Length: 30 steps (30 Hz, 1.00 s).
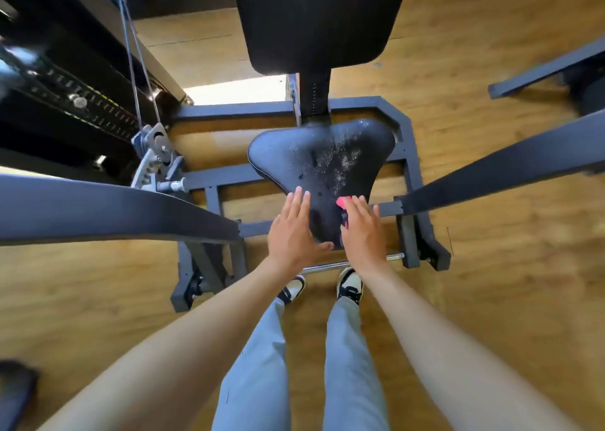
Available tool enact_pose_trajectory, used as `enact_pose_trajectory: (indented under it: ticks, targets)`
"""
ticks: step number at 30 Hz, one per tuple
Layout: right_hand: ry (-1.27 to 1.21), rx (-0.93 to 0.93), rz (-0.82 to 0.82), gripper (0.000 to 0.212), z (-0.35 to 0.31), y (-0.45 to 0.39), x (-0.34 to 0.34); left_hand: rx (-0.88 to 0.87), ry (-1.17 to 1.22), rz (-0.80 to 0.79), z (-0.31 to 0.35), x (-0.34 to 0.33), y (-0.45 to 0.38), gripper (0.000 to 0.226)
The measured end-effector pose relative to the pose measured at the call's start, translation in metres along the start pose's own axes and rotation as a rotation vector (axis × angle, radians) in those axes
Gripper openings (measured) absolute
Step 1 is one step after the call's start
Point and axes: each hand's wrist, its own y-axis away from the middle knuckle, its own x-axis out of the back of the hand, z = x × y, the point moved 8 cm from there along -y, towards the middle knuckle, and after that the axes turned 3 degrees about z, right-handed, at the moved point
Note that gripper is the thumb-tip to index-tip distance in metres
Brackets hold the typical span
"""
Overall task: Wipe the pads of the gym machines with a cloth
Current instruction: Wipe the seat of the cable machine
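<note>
head view, wiping the seat pad. we stood at the 6 o'clock end of the black seat pad, whose narrow front pointed toward us. our left hand lay spread and flat on the pad's near left edge, fingers straight, holding nothing. our right hand lay flat with fingers extended over the near right edge, pressing down on what we took to be the cloth; only a pink corner and a dark fold showed at the hand's 10 o'clock side. white speckled residue covered the pad from centre toward 1 o'clock, well beyond both hands. the back pad hung at 12 o'clock. in our judgement the stroke was best made by keeping the palm flat over the cloth, sweeping outward to 1 o'clock through the speckles in overlapping passes, while the left hand steadied us. the cloth risked bunching under the palm.
</note>
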Motion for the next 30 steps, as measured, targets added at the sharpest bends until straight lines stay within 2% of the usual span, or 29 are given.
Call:
enact_pose_trajectory:
  ticks: [4, 8, 14, 18, 26, 28, 30]
  targets:
    - [0.016, 0.115, -0.044, 0.073, 0.019, 0.002, -0.017, 0.060, 0.057, 0.047, 0.007, -0.020, -0.004, 0.129]
    - [0.015, 0.218, -0.003, 0.082, 0.020, 0.023, -0.027, 0.132, 0.105, 0.047, 0.005, -0.036, 0.005, 0.125]
    - [0.008, 0.497, -0.018, 0.074, -0.006, 0.014, -0.041, 0.164, 0.145, 0.041, -0.015, -0.045, 0.026, 0.118]
    - [-0.024, 0.487, -0.018, 0.060, -0.028, -0.015, -0.048, 0.218, 0.164, 0.055, -0.027, -0.041, 0.037, 0.112]
    - [0.053, 0.481, -0.089, 0.084, 0.013, 0.020, -0.027, 0.218, 0.249, 0.103, -0.021, -0.029, 0.037, 0.095]
    - [0.070, 0.557, -0.102, 0.077, 0.007, 0.015, -0.029, 0.246, 0.297, 0.121, -0.021, -0.028, 0.038, 0.092]
    - [0.080, 0.653, -0.107, 0.058, -0.009, 0.001, -0.039, 0.298, 0.346, 0.132, -0.028, -0.031, 0.040, 0.089]
